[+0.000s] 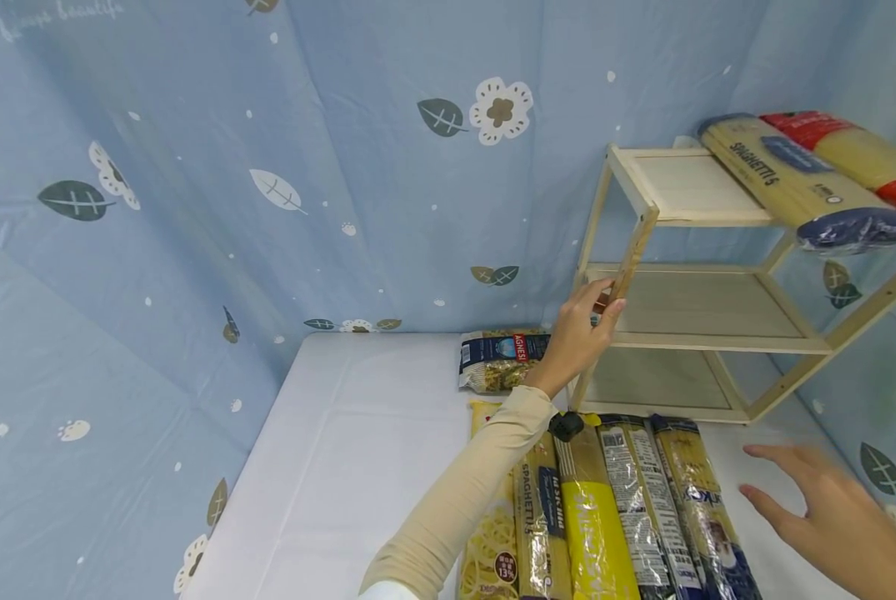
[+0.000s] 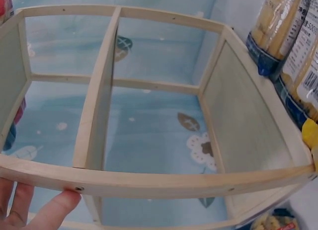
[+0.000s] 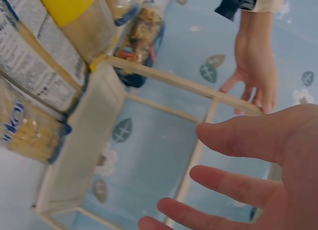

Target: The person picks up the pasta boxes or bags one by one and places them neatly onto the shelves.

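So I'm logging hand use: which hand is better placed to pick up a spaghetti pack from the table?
Right, probably. The right hand hovers open just beside the spaghetti packs on the table, while the left hand grips the shelf's front post.

White table (image 1: pixel 357 433), wooden shelf rack (image 1: pixel 706 283) standing at its 1 o'clock corner, row of long spaghetti packets (image 1: pixel 605 508) lying at 5 o'clock, short pasta bag (image 1: pixel 502 360) at 12 o'clock, two spaghetti packs (image 1: pixel 808 179) atop the rack.

Spaghetti packs (image 1: pixel 808 179) on shelf (image 1: pixel 698 287), pasta packets (image 1: pixel 605 508) before it, left hand (image 1: pixel 578 337) at its post
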Tool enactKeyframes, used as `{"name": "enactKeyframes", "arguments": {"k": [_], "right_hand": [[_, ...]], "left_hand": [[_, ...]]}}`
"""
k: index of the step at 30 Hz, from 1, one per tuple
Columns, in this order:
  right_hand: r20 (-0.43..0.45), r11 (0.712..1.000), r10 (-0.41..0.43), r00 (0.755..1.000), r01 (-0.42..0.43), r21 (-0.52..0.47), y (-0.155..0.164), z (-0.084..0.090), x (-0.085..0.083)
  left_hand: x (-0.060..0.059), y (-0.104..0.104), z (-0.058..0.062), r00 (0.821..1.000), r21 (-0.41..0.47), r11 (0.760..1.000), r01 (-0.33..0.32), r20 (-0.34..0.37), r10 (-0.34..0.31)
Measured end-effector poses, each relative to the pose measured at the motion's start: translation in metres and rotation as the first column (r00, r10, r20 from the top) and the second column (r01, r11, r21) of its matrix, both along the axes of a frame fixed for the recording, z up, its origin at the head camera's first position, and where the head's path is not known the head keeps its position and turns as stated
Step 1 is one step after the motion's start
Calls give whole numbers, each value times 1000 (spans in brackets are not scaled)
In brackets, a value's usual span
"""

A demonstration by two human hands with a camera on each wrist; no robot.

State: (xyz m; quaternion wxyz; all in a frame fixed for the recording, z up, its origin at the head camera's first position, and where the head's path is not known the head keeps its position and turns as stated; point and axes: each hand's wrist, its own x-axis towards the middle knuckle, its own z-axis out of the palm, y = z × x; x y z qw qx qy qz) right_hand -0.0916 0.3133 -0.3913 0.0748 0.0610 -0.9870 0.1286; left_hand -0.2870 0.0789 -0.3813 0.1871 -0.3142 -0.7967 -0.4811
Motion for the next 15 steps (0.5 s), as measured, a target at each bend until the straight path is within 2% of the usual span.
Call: {"name": "enactKeyframes", "arguments": {"k": [4,6,11,15], "right_hand": [[54,1000,-29,998,30,-10,-1,-7,0],[53,999,-38,998,39,-24,-1,-12,0],[39,995,-59,998,62,-76,2,-33,3],[100,990,-88,991,99,-104,5,-51,3]], "left_hand": [[0,0,0,1000,-5,1000,-5,-1,5],[0,0,0,1000,-9,1000,-7,-3,7],[0,-1,0,1000,-7,1000,-1,-10,0],[-1,0,-1,1000,3,1000,2,-21,-2]]}}
